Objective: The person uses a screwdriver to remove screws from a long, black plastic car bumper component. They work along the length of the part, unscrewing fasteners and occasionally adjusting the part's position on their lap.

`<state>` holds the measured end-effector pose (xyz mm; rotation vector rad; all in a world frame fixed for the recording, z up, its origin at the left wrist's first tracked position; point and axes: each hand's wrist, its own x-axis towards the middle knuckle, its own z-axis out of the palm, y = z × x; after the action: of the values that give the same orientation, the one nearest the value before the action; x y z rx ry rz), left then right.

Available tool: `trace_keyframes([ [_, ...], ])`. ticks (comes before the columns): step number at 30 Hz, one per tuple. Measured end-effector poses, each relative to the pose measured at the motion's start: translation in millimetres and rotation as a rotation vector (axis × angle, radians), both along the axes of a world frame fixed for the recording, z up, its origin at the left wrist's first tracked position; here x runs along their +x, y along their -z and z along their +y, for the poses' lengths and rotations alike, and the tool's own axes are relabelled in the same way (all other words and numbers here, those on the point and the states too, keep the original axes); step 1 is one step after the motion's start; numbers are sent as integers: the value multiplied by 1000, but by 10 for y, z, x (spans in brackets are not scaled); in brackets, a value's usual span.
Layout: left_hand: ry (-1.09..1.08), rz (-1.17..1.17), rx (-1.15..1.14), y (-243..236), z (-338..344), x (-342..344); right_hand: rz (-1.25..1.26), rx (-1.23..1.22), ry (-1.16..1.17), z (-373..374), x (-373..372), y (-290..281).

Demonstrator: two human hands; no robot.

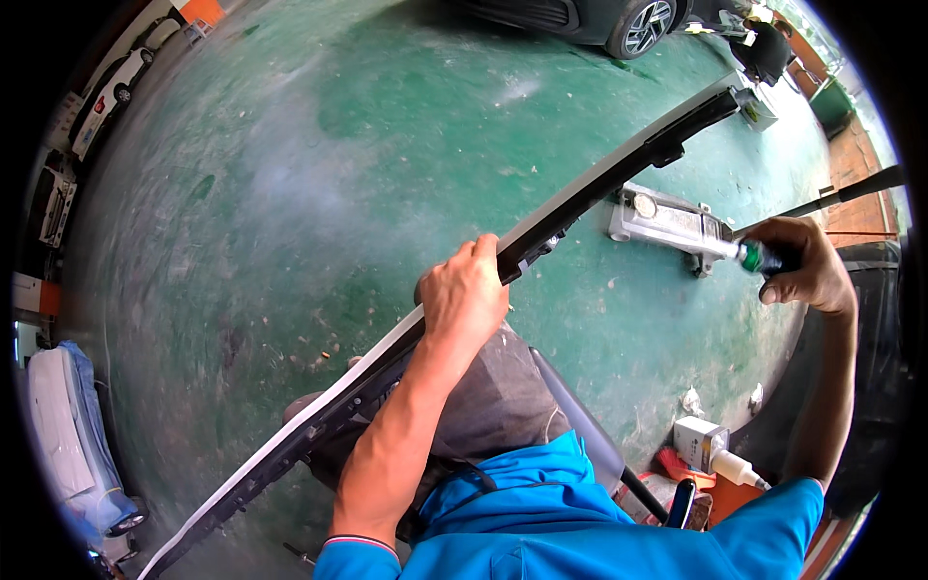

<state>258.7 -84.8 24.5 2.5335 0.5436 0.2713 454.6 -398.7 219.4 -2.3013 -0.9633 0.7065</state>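
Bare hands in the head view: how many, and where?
2. The left hand grips the long, narrow black-and-white strip mid-frame; the right hand, at right, holds a blurred green-and-black handheld tool. Any others would be hidden.

At the person's eleven o'clock I see the left hand (467, 302) clenched, knuckles up, its forearm (404, 440) slanting toward one. Out around half past one, the right hand (814, 271) bends inward, fingers curled, thumb toward nine, right forearm (826, 401) raised.
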Motion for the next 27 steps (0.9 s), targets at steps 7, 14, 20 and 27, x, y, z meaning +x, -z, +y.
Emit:
trace_keyframes([
  [7,8,15,19,-23,-43,23,26,268,-72,1086,-664,655],
  [14,114,223,-60,-338,63,-137,-272,302,-48,1490,-801,1069],
  [20,49,506,-56,-349,825,-2081,-385,321,70,1535,-840,963],
  [27,-373,399,184,-34,902,-3367,-432,320,93,1688,-930,760],
])
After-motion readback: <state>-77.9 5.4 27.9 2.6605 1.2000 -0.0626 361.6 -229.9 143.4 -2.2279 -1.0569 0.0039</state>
